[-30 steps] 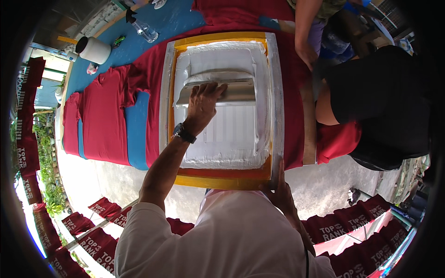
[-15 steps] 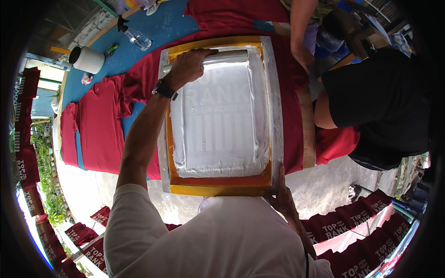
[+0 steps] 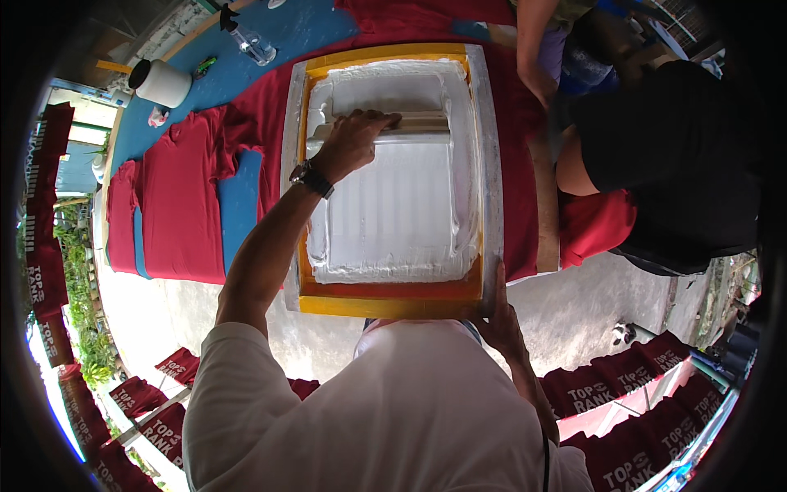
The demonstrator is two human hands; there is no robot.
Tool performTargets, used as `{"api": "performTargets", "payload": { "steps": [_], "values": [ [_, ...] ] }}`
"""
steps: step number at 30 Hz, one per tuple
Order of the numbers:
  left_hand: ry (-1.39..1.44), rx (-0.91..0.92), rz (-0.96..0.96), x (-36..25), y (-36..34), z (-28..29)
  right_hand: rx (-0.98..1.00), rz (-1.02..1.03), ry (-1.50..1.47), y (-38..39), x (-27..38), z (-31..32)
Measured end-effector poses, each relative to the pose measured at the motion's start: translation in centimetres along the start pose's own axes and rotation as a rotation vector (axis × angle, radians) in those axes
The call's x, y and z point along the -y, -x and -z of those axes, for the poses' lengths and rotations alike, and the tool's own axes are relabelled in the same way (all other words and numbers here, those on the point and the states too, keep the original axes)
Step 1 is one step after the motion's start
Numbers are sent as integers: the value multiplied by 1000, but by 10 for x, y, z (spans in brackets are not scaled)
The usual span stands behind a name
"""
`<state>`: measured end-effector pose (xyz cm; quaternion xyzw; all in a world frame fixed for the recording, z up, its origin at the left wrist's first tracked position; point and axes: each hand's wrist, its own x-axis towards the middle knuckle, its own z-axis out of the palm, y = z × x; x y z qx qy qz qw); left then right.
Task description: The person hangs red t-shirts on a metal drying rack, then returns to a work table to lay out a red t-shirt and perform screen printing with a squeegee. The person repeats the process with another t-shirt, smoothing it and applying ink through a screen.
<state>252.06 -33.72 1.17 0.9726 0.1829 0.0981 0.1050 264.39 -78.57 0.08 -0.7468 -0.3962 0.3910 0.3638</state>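
My left hand (image 3: 357,141), with a dark watch at its wrist, is closed over the top of a wide squeegee (image 3: 422,123). The squeegee lies crosswise on the mesh of a screen printing frame (image 3: 492,189), in its upper part. White ink (image 3: 393,266) coats the mesh and is ridged along the sides and near end. Faint stripes show through below the squeegee. My right hand (image 3: 502,324) is at the frame's near right corner; its fingers are partly hidden there. Under the frame lies a maroon shirt (image 3: 520,197).
More maroon shirts (image 3: 182,197) lie on the blue table (image 3: 239,221) to the left. A spray bottle (image 3: 252,45) and a white tub (image 3: 161,84) stand farther back. On the right are a person in black (image 3: 664,164) and another person's arm (image 3: 537,61). Printed shirts (image 3: 594,389) hang behind.
My left hand has drawn the squeegee from the frame's far end toward me, and white ink now covers the lettering. My right hand stays at the near right corner.
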Motion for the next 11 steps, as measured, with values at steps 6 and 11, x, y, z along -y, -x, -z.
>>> {"api": "performTargets", "payload": {
  "steps": [6,11],
  "values": [
    [-6,-31,89,-99,105,3,-16,28,-21,3,-2,-2],
    [55,-30,163,-158,162,6,23,-13,-61,4,-6,-2]
  ]
}}
